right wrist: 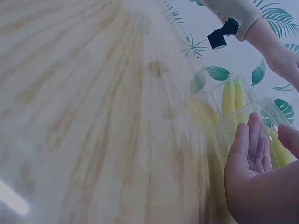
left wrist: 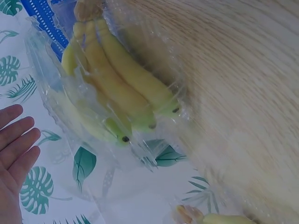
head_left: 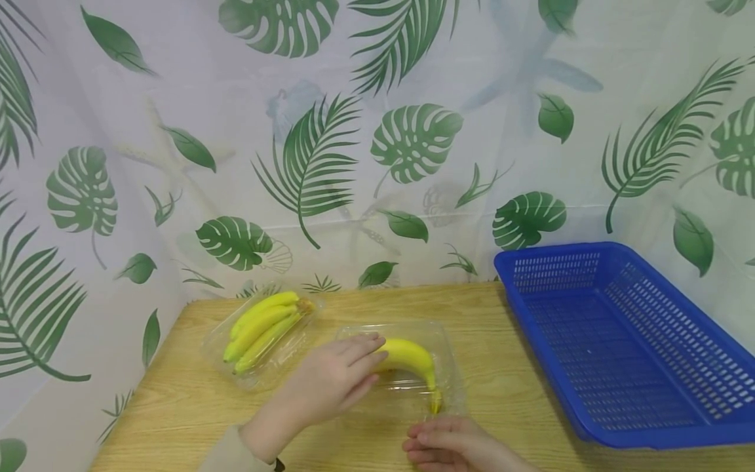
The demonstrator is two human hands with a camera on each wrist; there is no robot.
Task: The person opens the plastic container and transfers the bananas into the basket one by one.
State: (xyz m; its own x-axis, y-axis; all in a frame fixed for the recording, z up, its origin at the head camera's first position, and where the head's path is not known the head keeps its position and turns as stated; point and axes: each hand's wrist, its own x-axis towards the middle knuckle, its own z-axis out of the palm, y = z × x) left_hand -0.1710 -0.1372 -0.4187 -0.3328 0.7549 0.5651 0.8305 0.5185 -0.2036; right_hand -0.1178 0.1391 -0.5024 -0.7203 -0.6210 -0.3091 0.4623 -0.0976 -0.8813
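Observation:
A clear plastic box (head_left: 445, 341) in the middle of the table holds yellow bananas (head_left: 409, 357), their stem end toward the near right corner. My left hand (head_left: 336, 373) is over the left part of this box, fingers fairly straight, hiding some of the fruit. Whether it touches the lid cannot be made out. The left wrist view shows several bananas (left wrist: 121, 79) in the box, beside the left hand (left wrist: 16, 158). At the box's near right corner, my right hand (head_left: 457, 446) holds nothing, its fingers relaxed and extended; the right wrist view shows its palm (right wrist: 257, 186).
Farther left on the wooden table (head_left: 171, 406) is a second clear plastic box (head_left: 295, 351) with a bunch of bananas (head_left: 262, 328). To the right stands a blue plastic basket (head_left: 566, 393) with nothing in it. A leaf-patterned curtain (head_left: 413, 196) hangs behind.

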